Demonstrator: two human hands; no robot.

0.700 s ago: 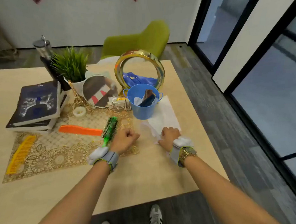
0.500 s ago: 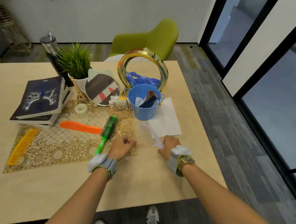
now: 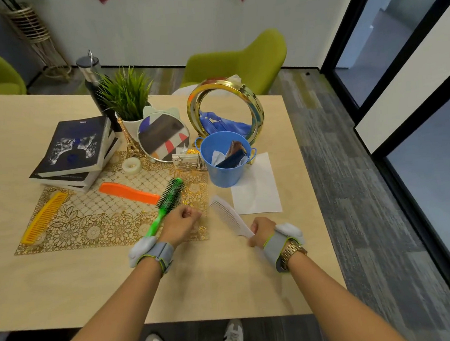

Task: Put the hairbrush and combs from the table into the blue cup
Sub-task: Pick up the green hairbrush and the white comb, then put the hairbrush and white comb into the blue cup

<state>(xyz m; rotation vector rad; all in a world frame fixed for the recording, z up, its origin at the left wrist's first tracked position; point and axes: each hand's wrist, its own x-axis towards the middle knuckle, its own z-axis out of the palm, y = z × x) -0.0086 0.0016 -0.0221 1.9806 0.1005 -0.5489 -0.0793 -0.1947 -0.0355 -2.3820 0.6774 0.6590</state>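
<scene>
The blue cup (image 3: 223, 175) stands at the right of a gold lace mat (image 3: 90, 226), with dark combs and a scrap of white paper inside. My right hand (image 3: 260, 231) is shut on the handle end of a white comb (image 3: 228, 215), whose teeth point up-left toward the cup. The green round hairbrush (image 3: 169, 198) lies slanted on the mat. My left hand (image 3: 181, 224) is a closed fist just to the right of its handle, and the whole handle shows beside it. An orange comb (image 3: 129, 193) and a yellow comb (image 3: 43, 218) lie flat on the mat.
A white paper sheet (image 3: 256, 189) lies right of the cup. Behind stand a gold ring mirror (image 3: 253, 108), a round mirror (image 3: 164, 138), a potted plant (image 3: 126, 97), a bottle (image 3: 91, 73) and stacked books (image 3: 77, 147). The table's right edge (image 3: 312, 191) is close.
My right hand has drawn the white comb off the paper sheet and back toward me. The left fist has stayed beside the hairbrush handle.
</scene>
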